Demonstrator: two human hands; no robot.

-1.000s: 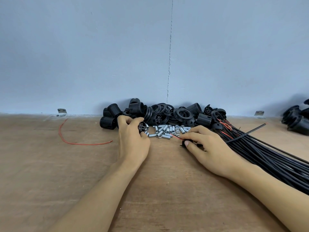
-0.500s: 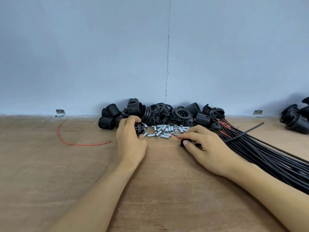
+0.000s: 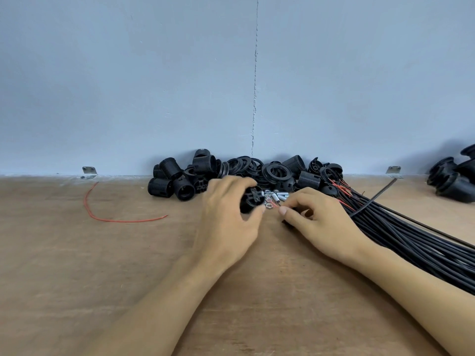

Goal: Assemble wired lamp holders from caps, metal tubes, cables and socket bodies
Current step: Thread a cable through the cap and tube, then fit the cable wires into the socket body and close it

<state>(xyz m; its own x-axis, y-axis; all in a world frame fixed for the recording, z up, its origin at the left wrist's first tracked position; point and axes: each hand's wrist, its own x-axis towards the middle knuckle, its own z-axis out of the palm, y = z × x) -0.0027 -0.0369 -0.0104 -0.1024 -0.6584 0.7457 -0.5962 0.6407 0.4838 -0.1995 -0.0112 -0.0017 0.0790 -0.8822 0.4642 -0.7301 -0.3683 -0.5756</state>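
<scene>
My left hand (image 3: pixel 226 217) has carried the socket body (image 3: pixel 253 199) toward three o'clock, its end face now turned to me, close to my right hand (image 3: pixel 321 222).

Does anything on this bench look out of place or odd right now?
One red wire lies curled alone at the left of the table, far from the bundle of cables. One cable also sticks out askew from that bundle, crossing over the others. Nothing looks broken or spilled.
</scene>
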